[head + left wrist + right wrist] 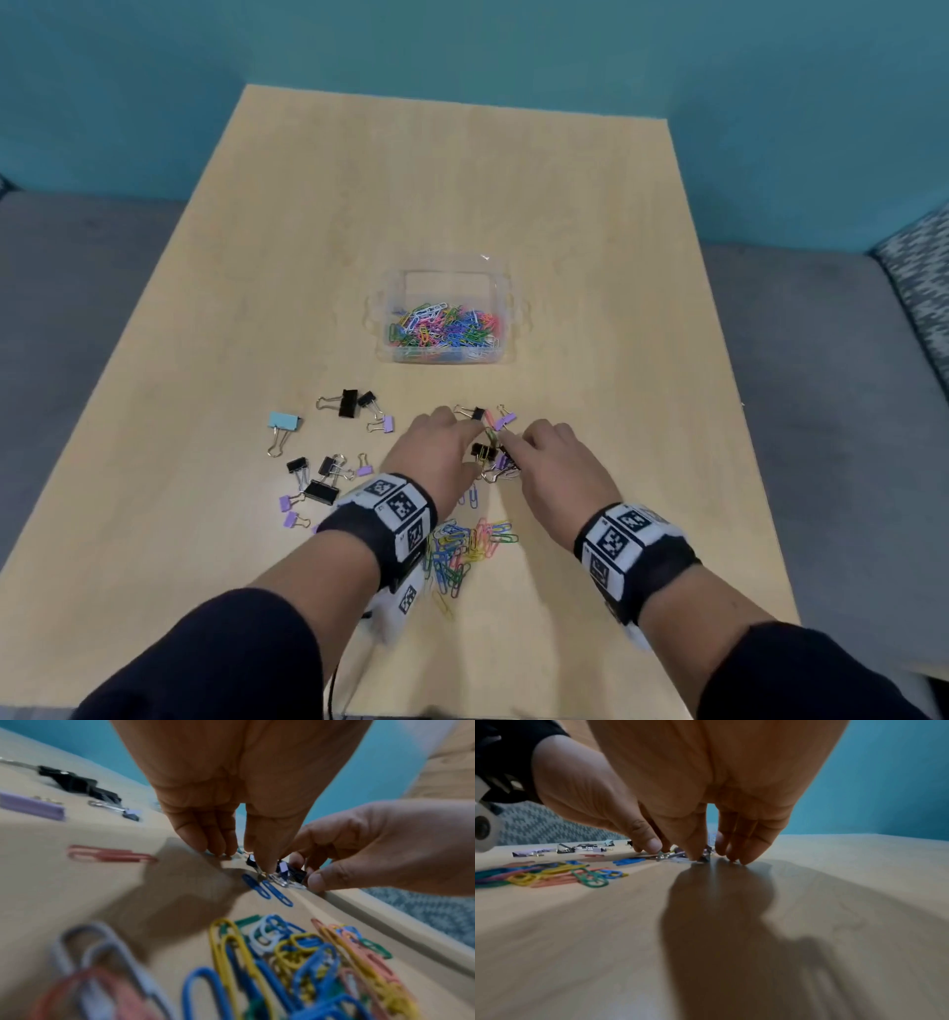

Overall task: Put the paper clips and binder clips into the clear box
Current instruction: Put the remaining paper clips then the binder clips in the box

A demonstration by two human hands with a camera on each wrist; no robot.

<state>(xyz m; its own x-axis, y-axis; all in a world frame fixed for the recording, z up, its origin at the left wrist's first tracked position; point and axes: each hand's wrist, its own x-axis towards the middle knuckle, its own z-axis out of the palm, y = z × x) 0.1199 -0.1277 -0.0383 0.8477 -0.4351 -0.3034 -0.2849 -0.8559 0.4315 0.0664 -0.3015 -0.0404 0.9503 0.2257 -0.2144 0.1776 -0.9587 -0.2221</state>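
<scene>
Table (590, 216) carries everything; its near edge lies close behind the loose pile, so anything swept back could go over. Clear box (445, 314) sits mid-table, well apart from the hands, already holding many coloured paper clips; its low walls suggest a dropped handful could bounce out. Left hand (439, 452) and right hand (557, 460) converge, fingertips down on the table, around a small cluster of binder clips (490, 455); thumbs curl inward, but whether either hand actually has hold of a clip, cannot tell. Risk: wire handles look tangled, so one clip may drag others and shed them in transit. More binder clips (328, 457) lie scattered to the left. Loose paper clips (464, 550) lie between the wrists; a forearm or wristband could scatter them.
</scene>
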